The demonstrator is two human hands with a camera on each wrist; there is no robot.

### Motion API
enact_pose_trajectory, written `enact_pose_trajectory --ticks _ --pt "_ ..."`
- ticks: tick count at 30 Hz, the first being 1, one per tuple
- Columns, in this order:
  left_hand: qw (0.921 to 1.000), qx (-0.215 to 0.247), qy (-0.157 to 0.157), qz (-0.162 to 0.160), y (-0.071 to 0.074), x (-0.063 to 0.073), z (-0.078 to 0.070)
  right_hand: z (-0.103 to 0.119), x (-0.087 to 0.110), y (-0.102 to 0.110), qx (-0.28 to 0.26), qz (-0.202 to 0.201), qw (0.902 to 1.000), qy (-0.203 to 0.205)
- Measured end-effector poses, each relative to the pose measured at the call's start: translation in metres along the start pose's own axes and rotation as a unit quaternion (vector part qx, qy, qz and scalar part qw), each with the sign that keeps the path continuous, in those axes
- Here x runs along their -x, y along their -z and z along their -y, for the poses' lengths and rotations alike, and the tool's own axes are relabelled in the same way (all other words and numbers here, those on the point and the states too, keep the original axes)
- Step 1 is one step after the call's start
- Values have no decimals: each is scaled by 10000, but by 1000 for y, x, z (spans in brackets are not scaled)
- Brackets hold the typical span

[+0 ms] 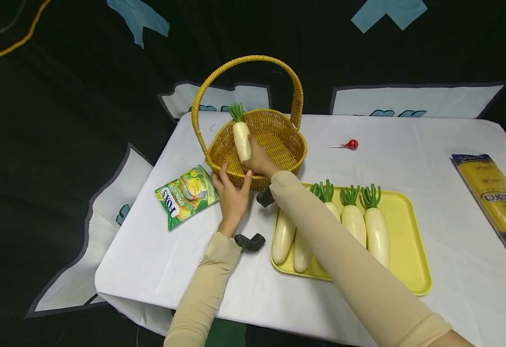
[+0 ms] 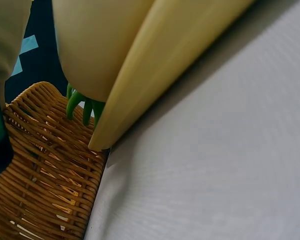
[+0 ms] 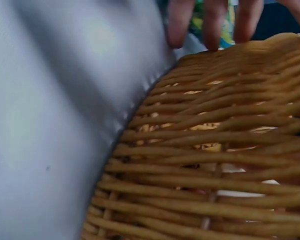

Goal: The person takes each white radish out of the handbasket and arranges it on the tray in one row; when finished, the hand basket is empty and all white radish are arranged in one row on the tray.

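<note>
In the head view, my right hand [image 1: 261, 158] grips a white radish [image 1: 242, 140] with a green leafy top, tilted inside the wicker basket [image 1: 279, 137]. Its leaves rise past the basket's left rim. My left hand [image 1: 233, 200] touches the near left side of the basket, thumb and fingers spread at the rim. From the right wrist, the left hand's fingertips [image 3: 215, 40] show straight against the woven wall. Several more radishes [image 1: 376, 233] lie on the yellow tray [image 1: 402, 250], partly covered by my right forearm. In the left wrist view, the tray's edge [image 2: 135, 75] stands close to the basket.
A green FOX'S candy bag [image 1: 188, 195] lies left of the basket. To its right is a red lollipop [image 1: 352, 144]. A yellow and blue packet [image 1: 496, 193] lies at the table's right side. The basket's tall handle [image 1: 253, 59] arches over its opening.
</note>
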State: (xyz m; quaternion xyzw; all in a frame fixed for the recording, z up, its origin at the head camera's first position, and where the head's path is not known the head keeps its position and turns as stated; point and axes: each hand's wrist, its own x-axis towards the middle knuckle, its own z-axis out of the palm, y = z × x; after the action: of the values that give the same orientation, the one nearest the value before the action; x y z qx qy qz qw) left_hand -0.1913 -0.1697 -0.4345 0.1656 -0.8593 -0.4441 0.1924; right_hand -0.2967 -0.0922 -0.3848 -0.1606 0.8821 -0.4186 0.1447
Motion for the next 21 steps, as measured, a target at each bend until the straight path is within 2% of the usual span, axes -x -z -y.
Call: enact_pose_trajectory --ticks 5,8,11,17,19,21 --pt "10000 -20 12 7 -1 0 0 -2 1 3 -741 -22 9971 -177" --pt "10000 -18 4 18 -1 0 0 -1 2 5 -1435 94 9888 -394" --pt "10000 -17 5 38 -2 0 1 -1 3 9 -2181 336 9730 -680" --pt "9999 28 34 95 -1 1 0 -7 3 21 -2968 858 9466 -921" --pt "9999 56 46 108 -1 1 0 -8 5 25 -3372 1049 9306 -962" --pt "9999 79 60 121 0 1 -1 -8 7 30 -3832 1208 9103 -1001"
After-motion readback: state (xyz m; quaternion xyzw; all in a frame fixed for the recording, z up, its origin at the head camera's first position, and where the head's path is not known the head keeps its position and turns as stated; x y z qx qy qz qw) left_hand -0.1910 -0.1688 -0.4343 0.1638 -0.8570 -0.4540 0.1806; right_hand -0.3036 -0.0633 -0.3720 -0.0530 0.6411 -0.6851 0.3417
